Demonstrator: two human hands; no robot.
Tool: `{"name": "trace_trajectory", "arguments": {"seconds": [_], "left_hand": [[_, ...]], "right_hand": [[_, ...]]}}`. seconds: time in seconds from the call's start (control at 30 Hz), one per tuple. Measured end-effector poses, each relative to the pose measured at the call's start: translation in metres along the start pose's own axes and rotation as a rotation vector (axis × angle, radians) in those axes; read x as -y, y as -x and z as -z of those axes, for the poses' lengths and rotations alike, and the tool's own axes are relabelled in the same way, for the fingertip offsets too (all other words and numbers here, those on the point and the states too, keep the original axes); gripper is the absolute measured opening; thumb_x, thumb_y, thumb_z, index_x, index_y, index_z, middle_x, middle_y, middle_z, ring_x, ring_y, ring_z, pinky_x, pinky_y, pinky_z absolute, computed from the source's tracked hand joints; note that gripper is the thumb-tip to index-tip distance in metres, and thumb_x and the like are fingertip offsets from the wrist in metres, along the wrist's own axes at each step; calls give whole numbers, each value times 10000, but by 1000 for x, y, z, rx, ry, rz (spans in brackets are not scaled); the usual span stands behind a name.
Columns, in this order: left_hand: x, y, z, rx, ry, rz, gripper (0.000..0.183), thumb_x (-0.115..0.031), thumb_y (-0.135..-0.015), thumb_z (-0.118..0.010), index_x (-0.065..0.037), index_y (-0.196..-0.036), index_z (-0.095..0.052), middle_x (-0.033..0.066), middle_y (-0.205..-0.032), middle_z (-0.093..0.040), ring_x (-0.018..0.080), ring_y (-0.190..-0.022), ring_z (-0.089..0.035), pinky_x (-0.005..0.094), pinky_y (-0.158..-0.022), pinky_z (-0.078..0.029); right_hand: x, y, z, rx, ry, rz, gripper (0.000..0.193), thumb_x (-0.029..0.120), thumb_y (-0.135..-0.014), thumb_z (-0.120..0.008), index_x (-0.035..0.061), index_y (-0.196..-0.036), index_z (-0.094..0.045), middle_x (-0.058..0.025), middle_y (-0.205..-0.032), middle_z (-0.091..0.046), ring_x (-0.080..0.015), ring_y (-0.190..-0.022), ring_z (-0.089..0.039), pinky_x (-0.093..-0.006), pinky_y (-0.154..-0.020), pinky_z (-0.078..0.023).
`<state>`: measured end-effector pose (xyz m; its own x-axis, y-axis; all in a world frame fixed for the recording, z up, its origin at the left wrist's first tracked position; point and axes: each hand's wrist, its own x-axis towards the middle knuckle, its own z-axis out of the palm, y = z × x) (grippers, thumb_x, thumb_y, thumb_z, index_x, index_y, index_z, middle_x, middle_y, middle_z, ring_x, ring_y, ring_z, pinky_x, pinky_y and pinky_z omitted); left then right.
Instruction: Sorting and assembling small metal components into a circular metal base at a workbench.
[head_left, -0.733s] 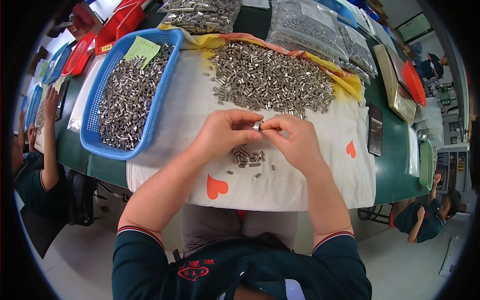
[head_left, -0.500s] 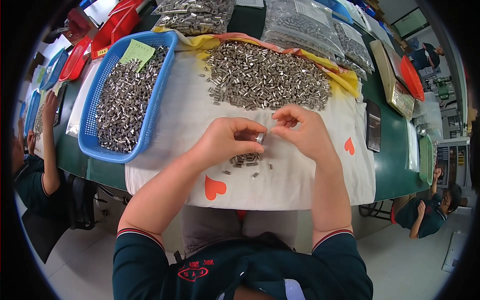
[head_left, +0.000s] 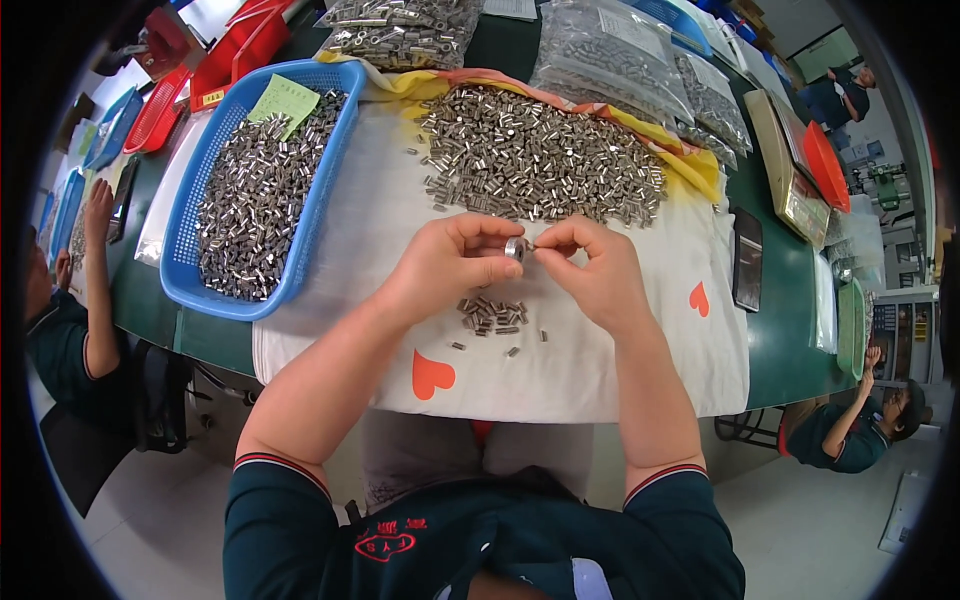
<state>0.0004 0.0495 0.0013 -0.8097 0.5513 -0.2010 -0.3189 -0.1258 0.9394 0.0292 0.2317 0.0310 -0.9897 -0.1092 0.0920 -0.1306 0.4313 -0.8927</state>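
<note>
Ring (head_left: pixel 514 247): one is held above the cloth (head_left: pixel 560 385), its hole turned right, its axis running side to side.
Left hand (head_left: pixel 440 264): the ring is pinched by thumb and fingers.
Right hand (head_left: pixel 598 272): one tiny metal bit (head_left: pixel 531 248) is pinched just beside it.
Loose tubes (head_left: pixel 543 336): three are seen near one small heap (head_left: pixel 495 318).
Basket (head_left: pixel 318 220): one, blue.

Person is wearing a dk. green short-sleeved fabric shirt (head_left: pixel 460 515); its L sleeve (head_left: pixel 275 515) & R sleeve (head_left: pixel 690 520) are ending in narrow red-&-white striped cuff bands (head_left: pixel 284 462). A rounded red outline emblem (head_left: pixel 385 547) is sitting on the chest, L side, w/ small red lettering (head_left: pixel 403 525) just above. A pale bluish-white patch (head_left: pixel 590 580) is showing nr. the bottom, kind unclear. Plain grey fabric trousers (head_left: pixel 425 455) are showing past the hem. Bare L hand (head_left: pixel 435 268) & bare R hand (head_left: pixel 605 272) are completing the look.
</note>
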Motion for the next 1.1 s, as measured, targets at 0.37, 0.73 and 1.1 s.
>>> {"name": "trace_trajectory", "arguments": {"seconds": [0.37, 0.73, 1.1], "left_hand": [[4, 1, -3, -85, -154, -20, 329, 22, -741, -647, 17, -1059, -564, 42, -881, -618, 88, -786, -585, 206, -689, -480], [5, 2, 1, -52, -121, -52, 346, -54, -724, -690, 9, -1049, -590, 8, -825, -620, 45, -745, -546, 187, -641, -450], [0, 3, -5, 67, -107, 9, 348, -46, -709, -703, 8, -1035, -595, 9, -819, -602, 56, -723, -553, 189, -635, -463]], "right_hand": [[-3, 4, -17, -154, 452, 469, 99, -7, -629, -609, 40, -695, -552, -58, -712, -576, -231, -662, -550, -315, -592, -449], [0, 7, -14, -78, 259, 296, 65, 31, -660, -607, 43, -711, -568, -72, -682, -570, -239, -652, -549, -325, -590, -445], [-7, -3, 11, 226, -129, -184, 116, 87, -705, -659, 21, -773, -593, -8, -679, -587, -65, -615, -515, -221, -579, -426]]}}
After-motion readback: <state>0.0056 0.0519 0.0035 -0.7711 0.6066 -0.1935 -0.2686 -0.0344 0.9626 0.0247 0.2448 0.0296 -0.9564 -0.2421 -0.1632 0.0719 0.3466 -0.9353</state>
